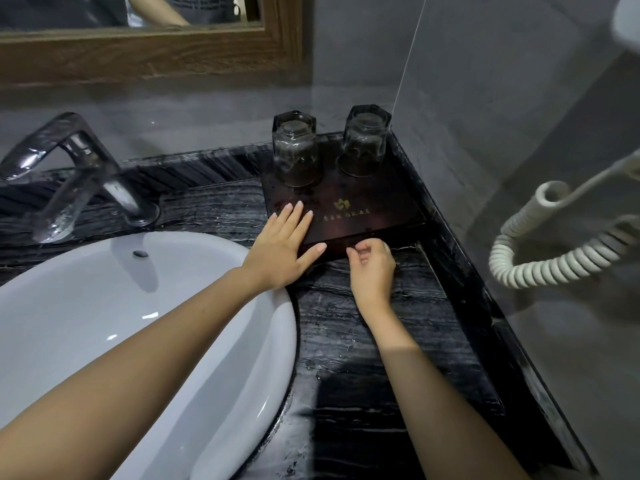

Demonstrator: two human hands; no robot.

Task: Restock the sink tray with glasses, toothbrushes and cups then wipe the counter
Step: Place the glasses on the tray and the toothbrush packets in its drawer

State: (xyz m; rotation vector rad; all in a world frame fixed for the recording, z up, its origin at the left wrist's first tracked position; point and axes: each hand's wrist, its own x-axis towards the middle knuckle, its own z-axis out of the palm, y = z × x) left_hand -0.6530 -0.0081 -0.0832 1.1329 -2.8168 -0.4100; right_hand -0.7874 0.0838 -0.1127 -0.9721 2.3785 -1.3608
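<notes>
— In the far right corner of the counter (381,323), what do I have?
— Your tray (367,221) lies flat there, dark, with a gold emblem printed near its middle. It sits close against the back wall and the raised right edge of the counter.

— And on it?
— Two glasses, both upside down on the far half. The left glass (295,150) and the right glass (363,143) stand side by side, apart from each other. The near half of the tray is bare.

— My hands?
— Your left hand (280,247) lies flat, fingers straight and slightly spread. They rest on the tray's near left corner, with the thumb along its front edge. Your right hand (372,268) is at the middle of that front edge, fingers curled in toward the thumb. The fingertips meet the edge, but I cannot tell whether they pinch it or only touch it.

— Around that?
— The counter is black stone with pale streaks, and water shines on it in front of the tray. The white sink (121,323) lies under your left forearm. The chrome tap (69,168) stands behind the sink, well left of the tray. A wood-framed mirror (149,53) hangs on the wall above. On your right, a pale coiled cord (554,258) hangs beside the grey wall.
</notes>
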